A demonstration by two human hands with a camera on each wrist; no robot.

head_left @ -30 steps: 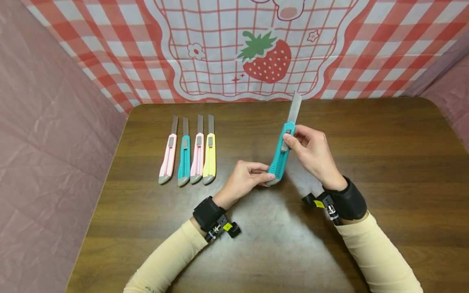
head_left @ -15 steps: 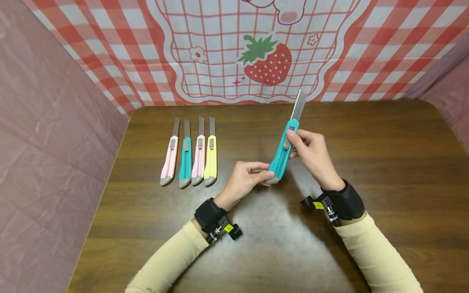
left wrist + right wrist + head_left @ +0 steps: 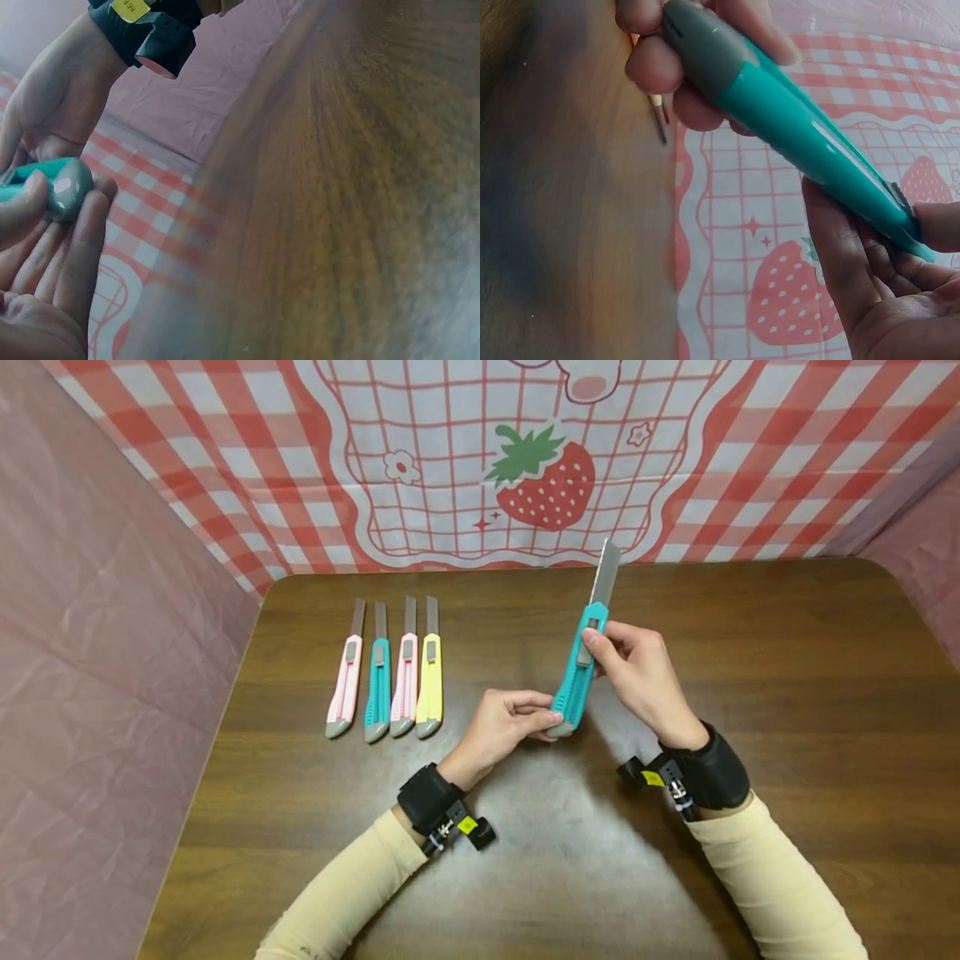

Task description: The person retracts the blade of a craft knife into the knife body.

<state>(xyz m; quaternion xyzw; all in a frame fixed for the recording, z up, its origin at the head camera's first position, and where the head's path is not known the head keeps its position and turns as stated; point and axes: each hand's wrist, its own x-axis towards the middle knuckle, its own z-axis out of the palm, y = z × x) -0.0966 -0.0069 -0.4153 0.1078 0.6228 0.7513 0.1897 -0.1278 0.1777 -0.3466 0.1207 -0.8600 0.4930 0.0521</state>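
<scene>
A teal utility knife with a grey end cap is held tilted above the table, its long blade out and pointing to the back. My left hand pinches the grey-capped end between thumb and fingers; this cap shows close up in the left wrist view. Around the upper handle, my right hand grips with the thumb on the grey slider and fingers behind. In the right wrist view the knife's back and side span both hands.
On the wooden table, left of the hands, lie a pink knife, a second teal knife, another pink knife and a yellow knife, all with blades out. Behind hangs a checked strawberry cloth.
My right thumb has slid slightly up the slider. The knife leaned a little to the right, then came partly back. My left hand has barely moved; the other knives lie as before.
</scene>
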